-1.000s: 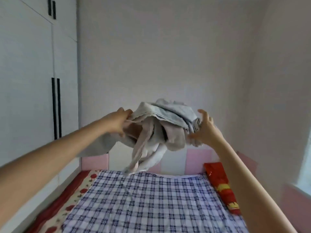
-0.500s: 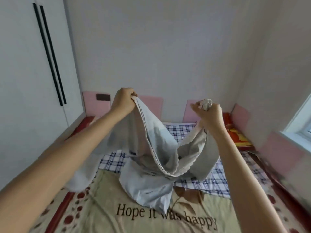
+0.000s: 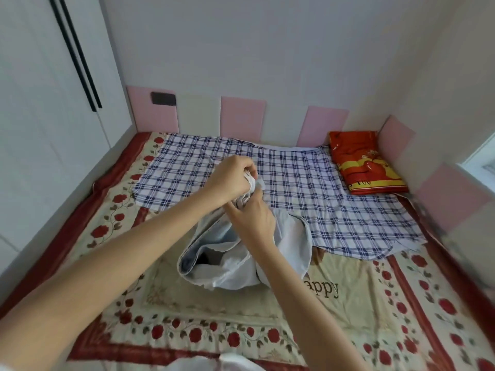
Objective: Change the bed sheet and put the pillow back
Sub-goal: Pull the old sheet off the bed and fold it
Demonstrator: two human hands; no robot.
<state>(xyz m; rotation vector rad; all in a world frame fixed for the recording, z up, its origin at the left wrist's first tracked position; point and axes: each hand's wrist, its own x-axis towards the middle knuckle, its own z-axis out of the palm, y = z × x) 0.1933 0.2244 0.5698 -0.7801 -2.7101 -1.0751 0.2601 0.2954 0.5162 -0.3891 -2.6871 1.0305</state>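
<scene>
A pale grey-blue sheet [image 3: 227, 266] hangs bunched from both my hands, and its lower folds rest on the bed. My left hand [image 3: 230, 178] clutches its gathered top edge. My right hand [image 3: 251, 218] grips the cloth just below, touching the left hand. Beneath lies a cream bed cover [image 3: 187, 311] with red roses and a red border. A blue-and-white checked cloth [image 3: 294, 178] is spread over the bed's far half. A red and yellow pillow [image 3: 364, 162] lies in the far right corner.
White wardrobe doors [image 3: 53, 103] with black handles stand along the left. Pink and white padded panels [image 3: 241, 116] line the back and right walls, with a dark socket plate [image 3: 163, 99] on one. A window sill [image 3: 479, 162] shows at the right edge.
My hands were apart and raised, holding the sheet open; now they are together and lower. The sheet has dropped into a heap on the bed. The view has tilted down.
</scene>
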